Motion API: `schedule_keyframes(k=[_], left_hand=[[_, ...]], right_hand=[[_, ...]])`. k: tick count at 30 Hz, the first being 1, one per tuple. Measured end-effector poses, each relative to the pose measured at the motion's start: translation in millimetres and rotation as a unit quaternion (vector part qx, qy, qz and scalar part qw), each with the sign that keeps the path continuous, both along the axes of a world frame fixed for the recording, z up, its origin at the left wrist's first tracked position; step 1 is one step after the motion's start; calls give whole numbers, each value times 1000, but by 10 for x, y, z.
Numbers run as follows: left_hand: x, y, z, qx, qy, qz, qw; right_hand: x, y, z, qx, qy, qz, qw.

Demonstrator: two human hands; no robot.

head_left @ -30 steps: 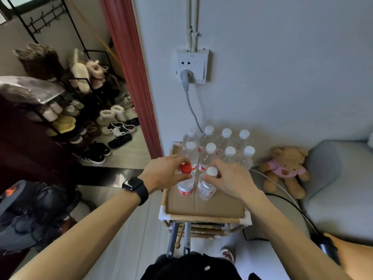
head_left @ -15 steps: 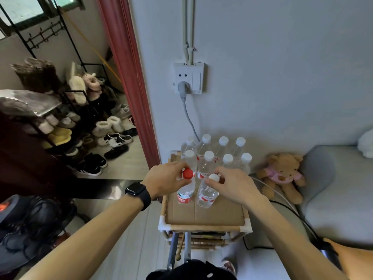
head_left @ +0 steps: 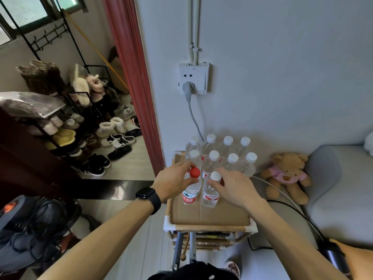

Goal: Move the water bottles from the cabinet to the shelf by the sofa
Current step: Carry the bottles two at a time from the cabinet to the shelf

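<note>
"Pinching the red-cap bottle [head_left: 190, 194] just under its cap, the left hand [head_left: 173, 182] has thumb and fingers closed on the neck. The right hand [head_left: 232, 186] curls round the neck of the white-cap bottle [head_left: 210, 197] the same way. Both bottles stand upright on the shelf [head_left: 212, 227], below the fingertips and side by side, all but touching. What worries you?"

"The rows [head_left: 222, 156] just beyond the knuckles. Eight bottles are packed close there. A knuckle or a tilted bottle could knock one, and I'd expect the rest to go like skittles. A neck hold is also a high one, so a full bottle may swing, or tip if let go crooked."

"And the cardboard [head_left: 210, 217] under the wrists?"

"It looks like a loose liner. My guess is it could slide or sag near the edge, so bottles are safer set well in."

"What can't you tell?"

"Whether the hands bear any weight or only steady the bottles. The left fingers behind the red cap are hidden, and so are the back rows' bases. The tiers beneath the top are mostly covered, the labels are too blurred to read, and no cabinet is in view."
</note>
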State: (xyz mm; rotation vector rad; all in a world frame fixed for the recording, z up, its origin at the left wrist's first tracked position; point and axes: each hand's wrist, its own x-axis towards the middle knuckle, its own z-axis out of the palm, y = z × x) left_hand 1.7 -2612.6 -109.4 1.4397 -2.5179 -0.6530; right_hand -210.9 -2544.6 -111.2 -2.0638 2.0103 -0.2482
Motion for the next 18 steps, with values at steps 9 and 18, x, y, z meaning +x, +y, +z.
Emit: schedule_keyframes(k=[9,18], left_hand=[[-24,61,-84,9,63,41,997],[-91,132,-200,25,127,101,986]], right_hand=[[19,21,-111,-25,-124,-14,992],[-19,-126,29,30,-102,-24,994]])
